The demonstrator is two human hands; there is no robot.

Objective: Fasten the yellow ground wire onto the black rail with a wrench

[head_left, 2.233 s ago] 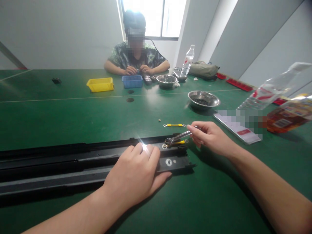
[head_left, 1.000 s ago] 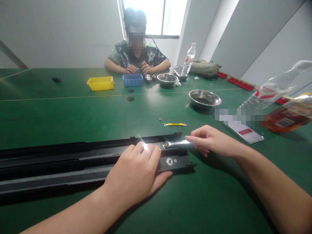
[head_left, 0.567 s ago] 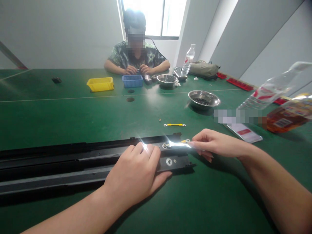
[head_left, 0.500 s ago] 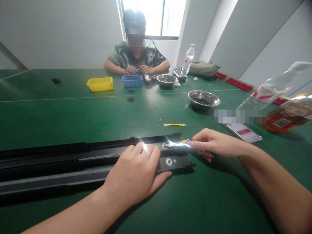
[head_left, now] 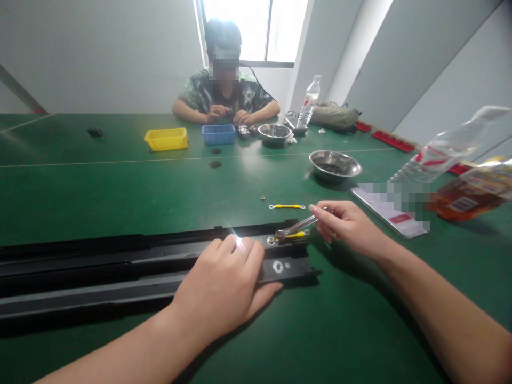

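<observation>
Two long black metal rails [head_left: 100, 296] lie side by side across the table. My left hand [head_left: 224, 282] is wrapped over them near their right end, its thumb along the near side. Between its fingers and thumb, my right hand [head_left: 346, 226] holds a shiny metal wrench [head_left: 301, 225]. The wrench slants down to the left, its head at the fastener on the far rail. Under the wrench, a short yellow ground wire [head_left: 296, 234] with a ring terminal runs along that rail. A second yellow wire [head_left: 287, 206] and a small nut [head_left: 263, 198] lie loose behind.
A steel bowl [head_left: 335, 165] with small dark parts stands beyond my right hand, near a phone [head_left: 394, 216] and tilted-looking bottles [head_left: 452, 144]. Farther back are a yellow bin [head_left: 166, 140], a blue bin [head_left: 218, 135] and another bowl [head_left: 274, 134]. A person [head_left: 226, 96] sits opposite.
My right hand has raised the wrench's handle end and swung it away from me, so the wrench now slants upward to the right. My left hand stays on the rails.
</observation>
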